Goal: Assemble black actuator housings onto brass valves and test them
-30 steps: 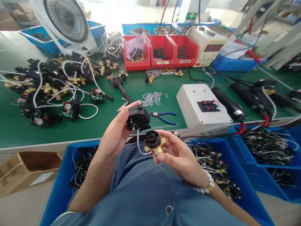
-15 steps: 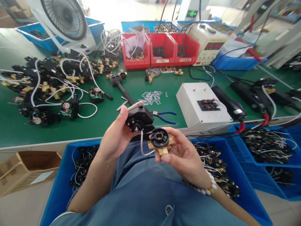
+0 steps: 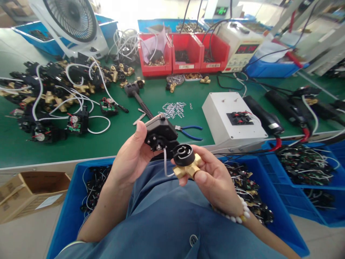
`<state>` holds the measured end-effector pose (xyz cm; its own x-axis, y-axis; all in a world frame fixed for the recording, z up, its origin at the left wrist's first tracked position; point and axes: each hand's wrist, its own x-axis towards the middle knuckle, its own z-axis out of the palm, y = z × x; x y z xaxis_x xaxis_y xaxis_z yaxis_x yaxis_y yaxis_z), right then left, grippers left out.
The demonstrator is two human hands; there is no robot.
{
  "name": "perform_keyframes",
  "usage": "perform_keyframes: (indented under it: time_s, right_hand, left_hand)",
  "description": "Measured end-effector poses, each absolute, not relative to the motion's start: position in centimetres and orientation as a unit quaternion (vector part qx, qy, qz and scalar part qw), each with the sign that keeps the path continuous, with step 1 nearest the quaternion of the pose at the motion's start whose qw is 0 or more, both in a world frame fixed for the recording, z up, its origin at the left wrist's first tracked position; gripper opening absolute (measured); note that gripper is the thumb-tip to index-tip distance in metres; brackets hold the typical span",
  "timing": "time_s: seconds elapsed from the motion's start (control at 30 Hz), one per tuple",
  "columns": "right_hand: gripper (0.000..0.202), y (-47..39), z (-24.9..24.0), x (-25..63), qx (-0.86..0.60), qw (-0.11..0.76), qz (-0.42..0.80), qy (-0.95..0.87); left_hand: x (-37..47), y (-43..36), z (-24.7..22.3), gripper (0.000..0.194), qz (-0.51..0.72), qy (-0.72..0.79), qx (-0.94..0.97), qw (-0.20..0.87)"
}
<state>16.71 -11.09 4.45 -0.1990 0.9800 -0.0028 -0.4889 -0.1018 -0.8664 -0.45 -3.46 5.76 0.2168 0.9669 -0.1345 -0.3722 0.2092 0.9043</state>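
Observation:
My left hand (image 3: 132, 154) is closed around a black valve actuator (image 3: 163, 131), its underside with metal screws and a small shaft turned toward me. A white cable (image 3: 165, 163) hangs from the housing and passes behind the fitting. In my right hand (image 3: 212, 176), fingers and thumb grip a brass valve (image 3: 187, 169) topped by a round black plastic collar (image 3: 183, 154), which faces up and slightly toward me. Actuator and valve are held close side by side; whether they touch is unclear. Beyond them lie blue-handled pliers (image 3: 191, 133) and a pile of metal clips (image 3: 174, 109).
A black-handled mallet (image 3: 142, 104) lies behind my left hand. Cabled actuators and brass valves (image 3: 61, 86) heap at left. Red bins (image 3: 185, 68) and a power supply (image 3: 239, 54) stand at the back. A white switch box (image 3: 231, 122) sits right. Blue crates (image 3: 67, 212) flank my lap.
My right hand has tilted the brass valve, so more of the collar's side and brass body shows. The left hand keeps the actuator nearly in place. The view has shifted slightly.

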Motion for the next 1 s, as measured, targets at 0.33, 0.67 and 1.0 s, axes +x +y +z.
perform_keyframes:
  time_s: [0.33,0.67,1.0]
  right_hand:
    - [0.042,-10.6,4.0,16.6,-0.377,0.515,0.661,-0.394]
    - [0.045,-10.7,5.1,15.9,-0.409,0.547,0.608,-0.404]
    - [0.051,-10.9,4.8,15.6,-0.470,0.532,0.532,-0.462]
  left_hand:
    - [1.4,-5.4,5.6,0.051,0.552,0.381,0.506,0.543]
    - [1.4,-6.0,6.0,0.046,0.564,0.384,0.599,0.419]
    - [1.2,-6.0,5.4,0.042,0.558,0.380,0.637,0.373]
